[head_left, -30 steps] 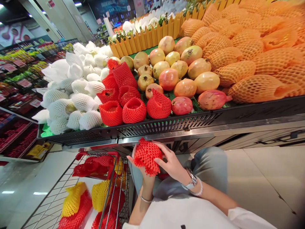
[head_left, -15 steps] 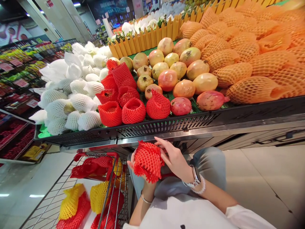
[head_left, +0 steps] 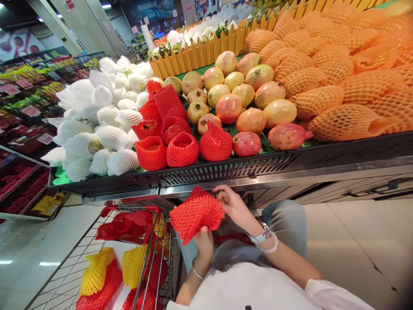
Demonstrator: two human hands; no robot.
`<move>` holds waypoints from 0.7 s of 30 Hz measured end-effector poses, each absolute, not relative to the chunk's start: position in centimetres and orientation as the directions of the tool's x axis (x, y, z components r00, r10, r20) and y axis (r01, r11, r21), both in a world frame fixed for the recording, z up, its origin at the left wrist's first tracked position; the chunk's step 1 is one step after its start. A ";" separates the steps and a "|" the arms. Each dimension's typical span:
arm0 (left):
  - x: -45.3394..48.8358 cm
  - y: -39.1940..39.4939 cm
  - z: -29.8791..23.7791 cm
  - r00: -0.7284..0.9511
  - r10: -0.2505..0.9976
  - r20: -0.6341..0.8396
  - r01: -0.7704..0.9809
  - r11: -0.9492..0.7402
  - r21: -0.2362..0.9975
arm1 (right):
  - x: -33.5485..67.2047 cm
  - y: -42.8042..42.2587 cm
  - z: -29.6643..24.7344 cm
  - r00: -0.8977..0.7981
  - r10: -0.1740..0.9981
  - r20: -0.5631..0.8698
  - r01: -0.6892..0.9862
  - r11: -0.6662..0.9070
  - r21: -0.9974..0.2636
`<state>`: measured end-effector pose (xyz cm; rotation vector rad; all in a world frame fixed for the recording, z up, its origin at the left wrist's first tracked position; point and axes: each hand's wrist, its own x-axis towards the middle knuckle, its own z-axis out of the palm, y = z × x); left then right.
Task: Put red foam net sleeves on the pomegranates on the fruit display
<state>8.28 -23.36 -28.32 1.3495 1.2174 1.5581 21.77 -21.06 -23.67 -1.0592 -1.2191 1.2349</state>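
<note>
My left hand (head_left: 204, 241) is closed on a red foam net sleeve (head_left: 196, 215) from below, its thumb pressed to the near side. Whether fruit sits inside the sleeve is hidden. At the sleeve's right edge, my right hand (head_left: 235, 207) has its fingers curled and pinching the rim, partly behind the net. Just beyond, in the black display tray (head_left: 226, 168), stand several red-netted fruits (head_left: 182, 149). Bare pomegranates (head_left: 229, 108) lie to their right, yellowish to pink-red.
A wire shopping cart (head_left: 158, 208) stands at my left, holding red and yellow netted items (head_left: 97, 271). White-netted fruits (head_left: 112, 137) fill the tray's left side, orange-netted fruits (head_left: 342, 116) its right. A yellow picket fence (head_left: 200, 54) runs behind. Cabinet drawers (head_left: 380, 185) sit below the metal edge.
My left hand has turned the red sleeve, so it lies broader and further left, with the thumb now in front. My right fingers have curled in from being stretched along its side.
</note>
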 end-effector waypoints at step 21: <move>6.4 -23.2 -24.4 -0.271 0.961 -0.064 -0.440 -0.064 0.896 | 19.8 -22.6 -23.7 0.087 0.802 0.591 0.168 0.573 -0.802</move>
